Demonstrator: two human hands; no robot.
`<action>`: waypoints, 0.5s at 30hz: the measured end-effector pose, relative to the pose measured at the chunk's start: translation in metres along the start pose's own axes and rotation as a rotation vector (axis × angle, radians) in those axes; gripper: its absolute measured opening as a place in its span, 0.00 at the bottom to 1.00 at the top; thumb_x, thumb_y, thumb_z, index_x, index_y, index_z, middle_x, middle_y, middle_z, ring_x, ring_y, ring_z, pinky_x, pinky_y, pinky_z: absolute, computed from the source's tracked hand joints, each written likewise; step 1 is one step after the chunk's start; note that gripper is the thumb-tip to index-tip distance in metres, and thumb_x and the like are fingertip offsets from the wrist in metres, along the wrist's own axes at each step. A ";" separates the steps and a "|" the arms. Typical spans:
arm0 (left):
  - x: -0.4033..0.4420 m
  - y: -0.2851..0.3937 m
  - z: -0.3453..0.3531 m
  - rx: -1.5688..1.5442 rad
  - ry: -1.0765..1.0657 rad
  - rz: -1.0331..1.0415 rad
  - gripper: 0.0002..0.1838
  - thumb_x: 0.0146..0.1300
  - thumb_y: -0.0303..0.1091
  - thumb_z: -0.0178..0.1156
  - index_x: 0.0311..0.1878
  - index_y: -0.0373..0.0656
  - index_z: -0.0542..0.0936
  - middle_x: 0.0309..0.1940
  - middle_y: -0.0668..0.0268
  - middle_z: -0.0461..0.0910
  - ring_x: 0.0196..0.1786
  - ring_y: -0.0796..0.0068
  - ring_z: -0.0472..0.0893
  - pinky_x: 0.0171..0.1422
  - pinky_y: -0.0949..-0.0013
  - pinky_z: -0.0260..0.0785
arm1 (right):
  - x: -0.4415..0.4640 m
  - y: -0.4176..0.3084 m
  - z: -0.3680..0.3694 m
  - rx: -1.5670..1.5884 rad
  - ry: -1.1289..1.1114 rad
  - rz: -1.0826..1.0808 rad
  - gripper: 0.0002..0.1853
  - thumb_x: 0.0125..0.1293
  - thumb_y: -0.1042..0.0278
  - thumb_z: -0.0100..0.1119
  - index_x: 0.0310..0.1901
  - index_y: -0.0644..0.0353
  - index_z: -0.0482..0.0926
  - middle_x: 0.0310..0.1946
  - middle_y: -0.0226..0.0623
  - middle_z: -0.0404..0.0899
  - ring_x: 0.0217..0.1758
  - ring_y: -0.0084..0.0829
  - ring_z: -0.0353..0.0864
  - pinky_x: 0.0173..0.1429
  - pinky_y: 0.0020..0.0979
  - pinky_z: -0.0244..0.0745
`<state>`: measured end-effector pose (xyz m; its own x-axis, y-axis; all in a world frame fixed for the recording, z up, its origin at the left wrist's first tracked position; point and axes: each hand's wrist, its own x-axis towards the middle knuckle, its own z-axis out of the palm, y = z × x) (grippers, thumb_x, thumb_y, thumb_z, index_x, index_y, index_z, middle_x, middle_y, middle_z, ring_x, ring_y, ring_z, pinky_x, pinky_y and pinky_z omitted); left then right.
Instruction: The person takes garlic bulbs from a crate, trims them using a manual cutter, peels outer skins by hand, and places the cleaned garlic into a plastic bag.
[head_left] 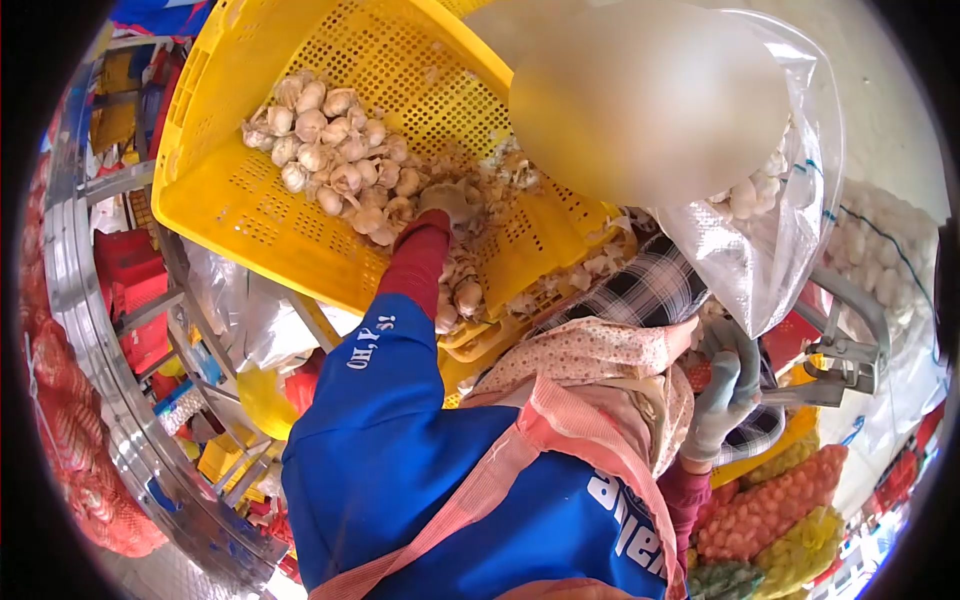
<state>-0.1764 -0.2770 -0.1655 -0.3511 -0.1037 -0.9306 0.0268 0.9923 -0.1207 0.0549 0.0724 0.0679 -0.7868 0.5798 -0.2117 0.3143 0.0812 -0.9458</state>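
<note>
My left hand, in a grey glove below a red cuff, reaches into a tilted yellow crate. It touches the edge of a pile of whole garlic bulbs; its fingers are too hidden to tell what they hold. Loose skins and small pieces lie to its right. My right hand, also gloved, is beside my lap near a patterned cloth, fingers extended and apart, with no held object visible. A clear plastic bag with pale garlic stands above it.
A metal frame with a clamp is right of my right hand. Net sacks lie at the lower right, and a large net sack stands at the right. Metal shelving and red net sacks line the left. A blurred patch hides the upper middle.
</note>
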 end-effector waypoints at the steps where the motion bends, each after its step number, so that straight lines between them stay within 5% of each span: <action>1: 0.005 -0.004 -0.001 0.098 0.030 0.026 0.52 0.60 0.76 0.50 0.81 0.56 0.52 0.69 0.56 0.72 0.58 0.60 0.81 0.58 0.54 0.76 | 0.001 -0.001 0.001 0.000 -0.013 -0.008 0.21 0.73 0.61 0.52 0.55 0.74 0.76 0.47 0.46 0.82 0.51 0.35 0.82 0.58 0.34 0.78; 4: 0.037 -0.025 0.007 0.078 0.143 0.197 0.52 0.58 0.77 0.52 0.80 0.59 0.54 0.64 0.58 0.76 0.56 0.61 0.82 0.56 0.53 0.77 | 0.006 0.000 0.005 -0.017 -0.024 -0.037 0.22 0.74 0.58 0.53 0.54 0.74 0.76 0.47 0.47 0.82 0.50 0.35 0.83 0.57 0.34 0.79; 10: 0.033 -0.012 -0.001 -0.039 -0.012 0.106 0.47 0.64 0.71 0.52 0.80 0.59 0.54 0.65 0.58 0.76 0.56 0.60 0.82 0.59 0.56 0.75 | -0.007 0.011 0.012 0.048 -0.056 0.033 0.26 0.75 0.57 0.53 0.64 0.72 0.71 0.48 0.44 0.82 0.48 0.35 0.84 0.53 0.34 0.80; 11: 0.028 -0.004 -0.004 -0.109 -0.099 0.045 0.44 0.67 0.68 0.52 0.80 0.57 0.53 0.67 0.56 0.74 0.56 0.59 0.82 0.59 0.57 0.75 | -0.008 0.011 0.012 0.034 -0.078 0.019 0.26 0.75 0.58 0.52 0.65 0.71 0.71 0.48 0.44 0.82 0.48 0.34 0.84 0.52 0.33 0.81; 12: 0.030 0.000 0.001 -0.102 -0.099 0.059 0.44 0.67 0.68 0.52 0.80 0.57 0.53 0.67 0.56 0.74 0.56 0.59 0.82 0.59 0.57 0.75 | -0.012 0.007 0.018 0.094 -0.008 0.026 0.19 0.72 0.71 0.50 0.59 0.73 0.75 0.45 0.42 0.84 0.41 0.27 0.81 0.50 0.29 0.78; 14: 0.040 -0.007 0.018 -0.445 -0.009 0.105 0.41 0.72 0.59 0.53 0.80 0.53 0.53 0.70 0.54 0.70 0.58 0.58 0.80 0.61 0.58 0.75 | -0.014 0.011 0.015 0.121 -0.031 0.009 0.20 0.72 0.73 0.49 0.62 0.72 0.74 0.46 0.43 0.84 0.43 0.26 0.81 0.51 0.28 0.78; 15: 0.041 -0.009 0.025 -0.430 0.034 0.185 0.41 0.72 0.59 0.51 0.80 0.48 0.53 0.63 0.53 0.77 0.48 0.62 0.84 0.53 0.58 0.78 | -0.014 0.016 0.014 0.152 -0.029 0.018 0.20 0.72 0.74 0.49 0.62 0.72 0.74 0.46 0.43 0.84 0.43 0.26 0.81 0.52 0.28 0.78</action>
<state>-0.1676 -0.2921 -0.2109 -0.4074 0.0725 -0.9104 -0.2964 0.9324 0.2069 0.0635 0.0544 0.0526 -0.7971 0.5565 -0.2343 0.2464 -0.0544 -0.9676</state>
